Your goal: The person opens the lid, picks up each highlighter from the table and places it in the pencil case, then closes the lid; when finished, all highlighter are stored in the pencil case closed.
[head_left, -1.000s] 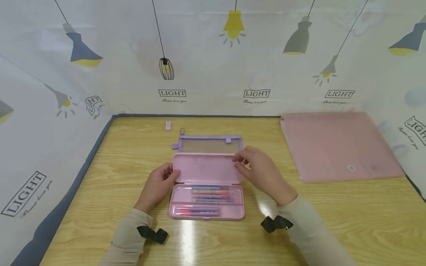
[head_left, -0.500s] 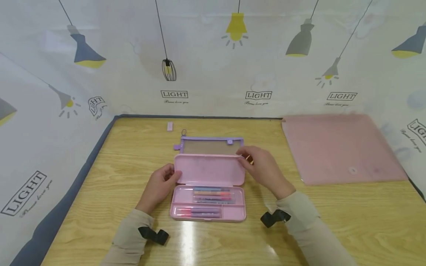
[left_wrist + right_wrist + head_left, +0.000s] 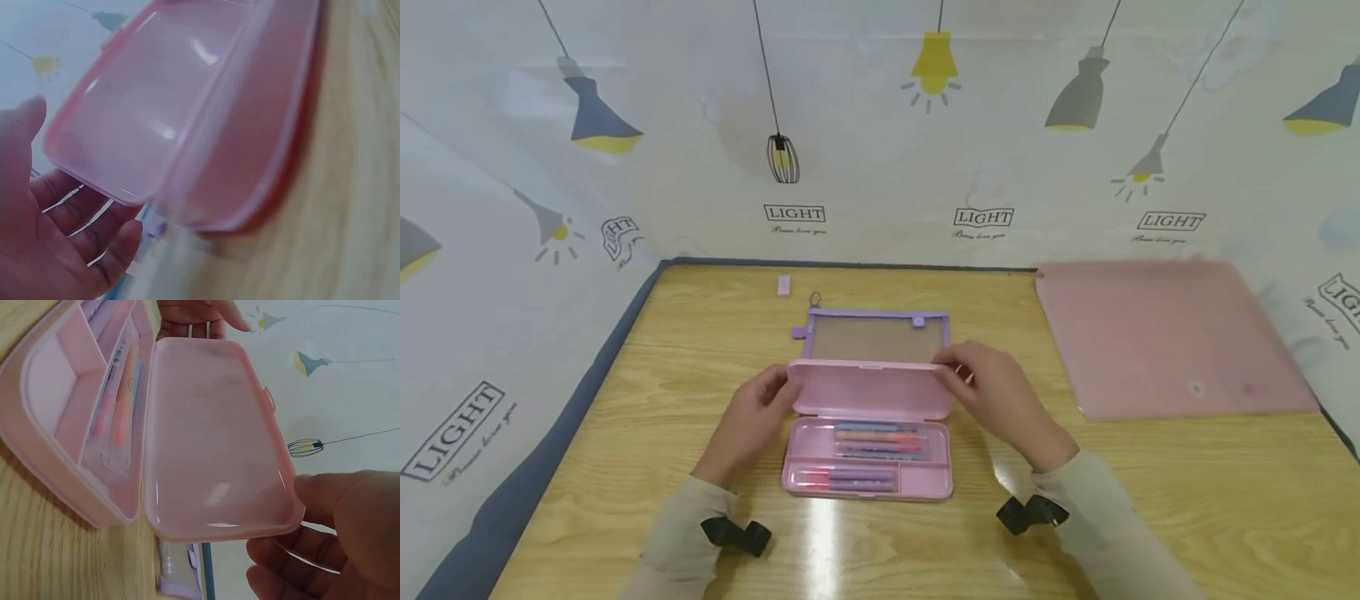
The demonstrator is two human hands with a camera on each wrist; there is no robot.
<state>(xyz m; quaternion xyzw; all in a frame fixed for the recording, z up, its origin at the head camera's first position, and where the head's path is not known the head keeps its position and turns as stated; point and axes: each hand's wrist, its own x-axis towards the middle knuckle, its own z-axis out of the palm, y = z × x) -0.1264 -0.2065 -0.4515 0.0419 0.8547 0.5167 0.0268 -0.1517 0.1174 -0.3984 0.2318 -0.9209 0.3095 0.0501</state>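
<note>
A pink pencil case (image 3: 925,481) stands on the table, its hinged lid (image 3: 872,390) raised and tilted. Inside its tray lie purple-barrelled pens (image 3: 862,479) in the front compartment and a clear-wrapped set of coloured pens (image 3: 880,442) in the back one. My right hand (image 3: 1000,396) pinches the lid's upper right corner, thumb at the rim and fingers behind. At the opposite end, my left hand (image 3: 748,425) touches the lid with loosely extended fingers (image 3: 81,212) behind its edge. Its thumb stands off the lid in the left wrist view.
Behind the lid lies a purple-edged mesh zip pouch (image 3: 880,337), partly hidden. A small pink eraser-like block (image 3: 784,286) sits near the table's back edge. A pink translucent document folder (image 3: 1172,342) covers the back right. A printed cloth (image 3: 880,167) hangs behind the table (image 3: 910,550).
The lid has tipped forward toward the tray, its upper edge lower and more of the pouch showing. Both hands have moved with it, and my left thumb has shifted to the lid's corner.
</note>
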